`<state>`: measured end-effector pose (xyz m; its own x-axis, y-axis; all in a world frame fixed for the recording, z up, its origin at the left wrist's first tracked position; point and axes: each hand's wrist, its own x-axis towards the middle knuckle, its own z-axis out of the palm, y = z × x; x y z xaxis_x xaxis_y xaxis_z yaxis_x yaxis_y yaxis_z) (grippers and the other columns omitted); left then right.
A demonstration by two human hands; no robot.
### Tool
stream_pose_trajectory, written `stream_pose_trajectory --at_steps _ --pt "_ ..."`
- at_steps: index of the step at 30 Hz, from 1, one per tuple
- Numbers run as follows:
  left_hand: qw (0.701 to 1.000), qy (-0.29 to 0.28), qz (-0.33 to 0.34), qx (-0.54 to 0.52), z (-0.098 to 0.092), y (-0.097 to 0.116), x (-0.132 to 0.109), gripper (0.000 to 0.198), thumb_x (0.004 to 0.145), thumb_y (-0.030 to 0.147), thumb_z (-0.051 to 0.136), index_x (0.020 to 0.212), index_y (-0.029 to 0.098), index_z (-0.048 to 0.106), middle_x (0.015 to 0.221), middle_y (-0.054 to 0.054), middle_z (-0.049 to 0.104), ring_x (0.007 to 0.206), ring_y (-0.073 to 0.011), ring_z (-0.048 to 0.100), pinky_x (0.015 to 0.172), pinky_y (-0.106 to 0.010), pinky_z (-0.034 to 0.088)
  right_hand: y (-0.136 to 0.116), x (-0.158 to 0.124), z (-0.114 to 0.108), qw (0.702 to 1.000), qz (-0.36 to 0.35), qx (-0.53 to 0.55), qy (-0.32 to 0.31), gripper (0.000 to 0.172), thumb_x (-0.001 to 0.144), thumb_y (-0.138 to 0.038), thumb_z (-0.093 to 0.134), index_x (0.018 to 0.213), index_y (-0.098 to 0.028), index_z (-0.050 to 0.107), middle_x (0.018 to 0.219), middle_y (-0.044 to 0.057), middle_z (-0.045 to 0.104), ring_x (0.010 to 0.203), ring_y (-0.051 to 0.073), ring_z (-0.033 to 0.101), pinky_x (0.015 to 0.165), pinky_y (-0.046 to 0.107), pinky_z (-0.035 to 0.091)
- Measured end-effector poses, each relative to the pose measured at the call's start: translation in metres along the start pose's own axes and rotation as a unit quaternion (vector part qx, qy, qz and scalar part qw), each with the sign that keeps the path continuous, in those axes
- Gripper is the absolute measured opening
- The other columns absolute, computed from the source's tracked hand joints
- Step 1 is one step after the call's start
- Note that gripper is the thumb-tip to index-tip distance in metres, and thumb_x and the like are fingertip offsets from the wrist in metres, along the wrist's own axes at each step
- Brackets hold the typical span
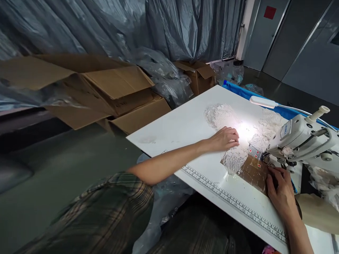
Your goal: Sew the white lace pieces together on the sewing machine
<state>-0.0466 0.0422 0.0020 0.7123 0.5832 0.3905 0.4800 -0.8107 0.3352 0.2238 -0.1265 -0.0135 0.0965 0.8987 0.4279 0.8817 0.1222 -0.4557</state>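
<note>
My left hand (225,138) rests on white lace fabric (234,160) spread over the white sewing table. Its fingers are curled and closed on the lace, whose edge hangs toward me. On the right, my right hand (281,188) lies beside the presser foot area of a white sewing machine (299,135), thumb and fingers apart, nothing visible in them. Between the hands, a brown taped plate (255,174) covers the table below the needle. More lace (270,121) lies behind the machine head, and another bunch (218,114) sits farther left. Lamp glare washes out the middle of the lace.
A printed ruler (227,199) runs along the table's (169,132) front edge. A lamp with a white head (263,102) reaches over the back, near a blue cloth strip (238,91). Open cardboard boxes (119,84) and plastic bags (169,81) stand to the left, before a grey curtain.
</note>
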Motion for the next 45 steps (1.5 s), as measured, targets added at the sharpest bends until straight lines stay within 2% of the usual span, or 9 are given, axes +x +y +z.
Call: stream_pose_trajectory --at_steps 5,11,16,25,28,31,35,39,45 --pt "0.999 0.019 0.021 -0.046 -0.004 0.023 0.001 0.024 0.103 0.027 0.048 0.089 0.014 0.063 0.092 -0.007 0.071 0.078 -0.0160 0.062 0.074 -0.030 0.048 -0.016 0.002 -0.013 0.996 0.009 0.094 -0.010 0.040 0.095 -0.050 0.049 0.106 -0.021 0.075 0.097 0.011 0.071 0.089 0.024 0.068 0.083 0.044 0.058" --pt "0.963 -0.025 0.024 -0.267 -0.016 0.087 0.000 0.017 0.098 0.030 0.061 0.098 0.016 0.070 0.085 -0.002 0.074 0.071 -0.0109 0.066 0.063 -0.021 0.048 -0.045 -0.001 -0.027 0.921 0.137 0.291 -0.218 0.060 0.084 -0.061 0.066 0.125 -0.018 0.065 0.103 0.011 0.074 0.084 0.021 0.070 0.075 0.035 0.059" --pt "0.942 -0.065 0.028 -0.327 -0.028 0.117 -0.002 0.011 0.092 0.019 0.064 0.097 0.016 0.074 0.082 -0.001 0.074 0.067 -0.0089 0.063 0.064 -0.021 0.049 -0.058 -0.007 -0.032 0.905 0.095 0.339 -0.239 0.037 0.088 -0.053 0.065 0.103 -0.020 0.068 0.086 0.003 0.069 0.077 0.017 0.064 0.071 0.029 0.056" --pt "0.966 -0.031 -0.052 -0.252 -0.039 0.074 0.023 0.020 0.098 0.026 0.057 0.106 0.014 0.070 0.093 -0.005 0.074 0.077 -0.0119 0.067 0.065 -0.023 0.053 -0.047 0.026 -0.021 0.896 0.147 0.332 -0.254 0.042 0.082 -0.060 0.062 0.089 -0.020 0.071 0.065 0.001 0.068 0.056 0.016 0.060 0.051 0.027 0.046" --pt "0.998 -0.027 0.007 -0.048 -0.024 0.054 0.032 0.018 0.097 0.019 0.056 0.108 0.012 0.068 0.101 -0.010 0.072 0.082 -0.0167 0.067 0.069 -0.029 0.053 -0.036 0.040 -0.016 0.946 0.195 0.175 -0.191 0.035 0.081 -0.056 0.062 0.079 -0.021 0.071 0.059 0.001 0.066 0.053 0.017 0.059 0.048 0.027 0.039" --pt "0.992 -0.018 0.098 0.076 -0.006 0.046 0.037 0.017 0.096 0.012 0.054 0.106 0.011 0.068 0.112 -0.015 0.070 0.088 -0.0207 0.067 0.071 -0.033 0.052 -0.029 0.046 -0.014 0.950 0.214 0.130 -0.185 0.028 0.086 -0.046 0.057 0.078 -0.023 0.070 0.058 0.001 0.068 0.055 0.020 0.065 0.053 0.029 0.043" --pt "0.972 -0.046 0.229 0.004 0.011 0.050 0.031 0.019 0.101 0.020 0.052 0.101 0.015 0.071 0.105 -0.010 0.074 0.092 -0.0190 0.069 0.079 -0.034 0.054 -0.026 0.045 -0.015 0.937 0.241 0.150 -0.206 0.031 0.089 -0.046 0.051 0.083 -0.023 0.071 0.059 0.002 0.069 0.060 0.021 0.069 0.060 0.031 0.048" --pt "0.964 -0.085 0.251 -0.001 0.023 0.055 0.022 0.030 0.100 0.039 0.060 0.119 0.018 0.069 0.126 -0.012 0.070 0.107 -0.0231 0.068 0.095 -0.040 0.053 -0.029 0.041 -0.017 0.943 0.244 0.118 -0.192 0.041 0.087 -0.055 0.049 0.083 -0.021 0.071 0.060 0.003 0.068 0.061 0.021 0.067 0.056 0.029 0.045" --pt "0.962 0.003 0.270 0.034 0.034 0.056 0.018 0.032 0.104 0.040 0.053 0.117 0.015 0.069 0.123 -0.013 0.071 0.108 -0.0235 0.068 0.106 -0.047 0.048 -0.040 0.027 -0.016 0.965 0.187 0.123 -0.134 0.043 0.080 -0.057 0.059 0.090 -0.019 0.073 0.063 0.002 0.067 0.057 0.018 0.061 0.055 0.029 0.046"
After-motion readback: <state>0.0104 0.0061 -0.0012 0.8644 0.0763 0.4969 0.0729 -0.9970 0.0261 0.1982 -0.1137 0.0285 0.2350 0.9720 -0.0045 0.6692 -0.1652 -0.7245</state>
